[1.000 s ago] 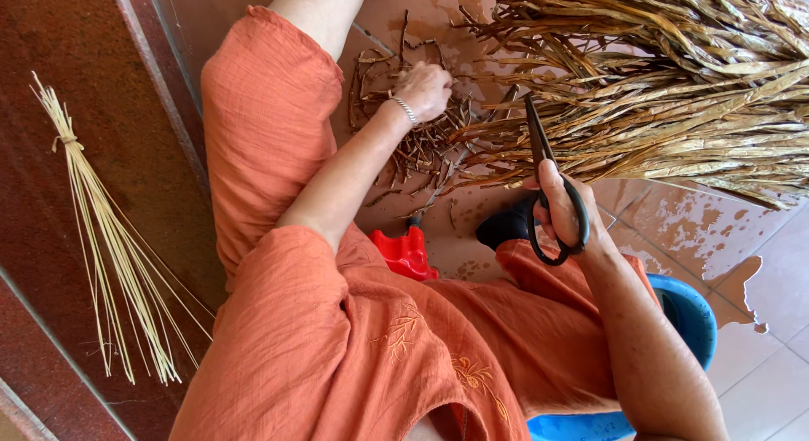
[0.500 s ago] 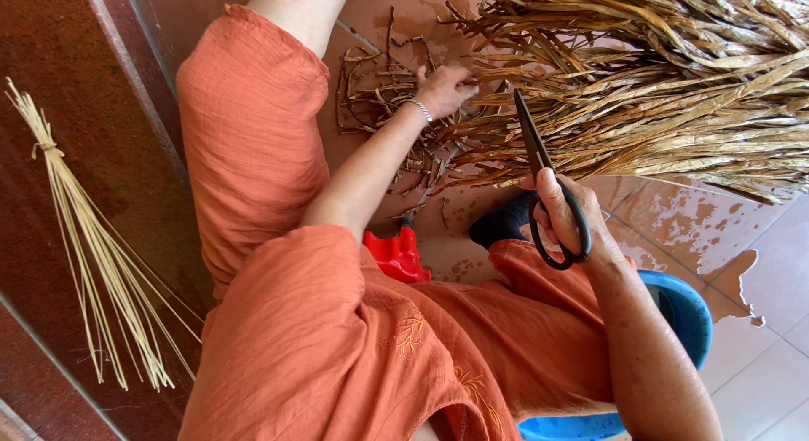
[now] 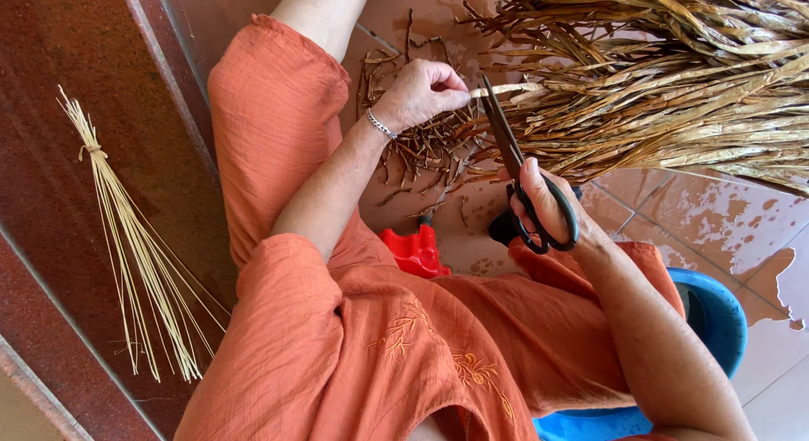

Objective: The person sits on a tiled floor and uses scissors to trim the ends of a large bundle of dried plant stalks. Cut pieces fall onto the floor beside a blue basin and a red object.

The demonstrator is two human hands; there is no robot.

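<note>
Left hand [image 3: 421,91] pinches 1 dry leaf strip [image 3: 506,89]; right hand [image 3: 548,201] grips black scissors [image 3: 514,158], seemingly trimming; blades need aligning first.

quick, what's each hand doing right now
Left hand: closed, pinching a dry leaf strip.
Right hand: closed on black scissors, blades at the strip.

One head-worn view looks steeply down, close over the lap; floor tiles [image 3: 725,213] beyond.
</note>
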